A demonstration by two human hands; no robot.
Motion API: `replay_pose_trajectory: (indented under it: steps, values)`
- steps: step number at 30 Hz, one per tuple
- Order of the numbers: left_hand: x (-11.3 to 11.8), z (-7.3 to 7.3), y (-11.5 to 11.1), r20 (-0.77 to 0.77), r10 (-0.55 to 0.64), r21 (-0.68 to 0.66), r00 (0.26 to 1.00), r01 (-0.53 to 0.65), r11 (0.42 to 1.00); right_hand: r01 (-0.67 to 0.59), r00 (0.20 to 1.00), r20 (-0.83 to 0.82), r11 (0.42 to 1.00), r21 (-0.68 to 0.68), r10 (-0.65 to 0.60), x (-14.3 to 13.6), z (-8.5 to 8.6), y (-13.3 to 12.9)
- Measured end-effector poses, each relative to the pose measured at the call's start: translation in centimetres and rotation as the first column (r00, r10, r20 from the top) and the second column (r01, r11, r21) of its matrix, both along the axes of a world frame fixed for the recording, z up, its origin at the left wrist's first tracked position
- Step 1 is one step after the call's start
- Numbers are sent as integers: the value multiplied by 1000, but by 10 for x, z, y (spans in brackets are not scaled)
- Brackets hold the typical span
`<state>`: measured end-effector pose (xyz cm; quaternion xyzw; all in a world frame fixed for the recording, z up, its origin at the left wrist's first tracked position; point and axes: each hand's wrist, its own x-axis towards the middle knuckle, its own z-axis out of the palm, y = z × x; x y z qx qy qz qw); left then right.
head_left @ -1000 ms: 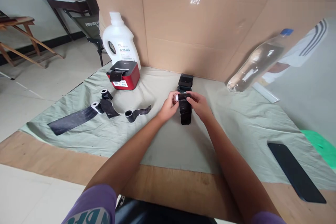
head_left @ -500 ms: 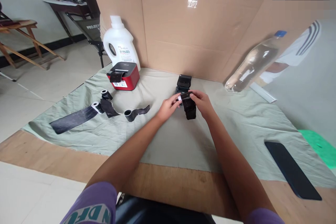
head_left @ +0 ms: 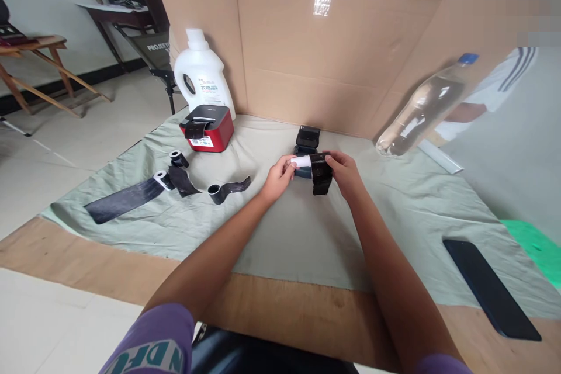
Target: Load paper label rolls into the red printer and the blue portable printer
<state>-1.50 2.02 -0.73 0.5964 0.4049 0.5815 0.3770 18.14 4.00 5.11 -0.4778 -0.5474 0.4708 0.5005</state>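
My left hand (head_left: 279, 176) pinches one end of a small white tube (head_left: 300, 162). The tube's other end meets a rolled black paper strip (head_left: 321, 176), whose loose part hangs down toward the cloth. My right hand (head_left: 344, 168) is closed on the right end of that black strip. Just behind the hands sits a small dark device (head_left: 307, 138) with its lid up; its lower part is partly hidden by the tube and fingers. To the left lie several black paper rolls, one of them (head_left: 214, 191) with its tail unrolled.
A red and black label printer (head_left: 221, 131) with black paper sticking out stands before a white jug (head_left: 204, 76). A tilted clear bottle (head_left: 425, 105) is at the right, near another person's sleeve (head_left: 511, 79). A phone (head_left: 491, 286) lies front right. Cardboard (head_left: 302, 47) rises behind.
My hands have moved slightly apart. Much more of the white tube now shows between my left hand and the black strip, which has shifted a little right.
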Motion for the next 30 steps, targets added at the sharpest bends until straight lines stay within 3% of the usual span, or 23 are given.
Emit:
replay_pose_trajectory:
  steps: [7,14,18,22,27,30]
  values:
    - [0,-4,1,-4,-79,-12,997,79,997,-56,996,74,998,-25,58,-12,-1,-4]
    - [1,-5,3,86,-25,-14,996,26,1000,-30,998,-62,997,-72,26,-2,-3,7]
    - [-1,-6,6,116,-83,-13,990,85,996,-29,998,-54,998,-61,25,-8,-12,2]
    - [-2,-8,6,9,-109,-34,994,109,993,-73,997,-17,995,-74,72,-15,-18,-2]
    - [-2,-8,4,-127,-40,-48,991,34,998,-47,999,-16,998,-42,47,-15,-16,-3]
    - [0,-6,3,-122,-11,-53,992,5,999,-37,994,102,999,19,35,-19,-12,-6]
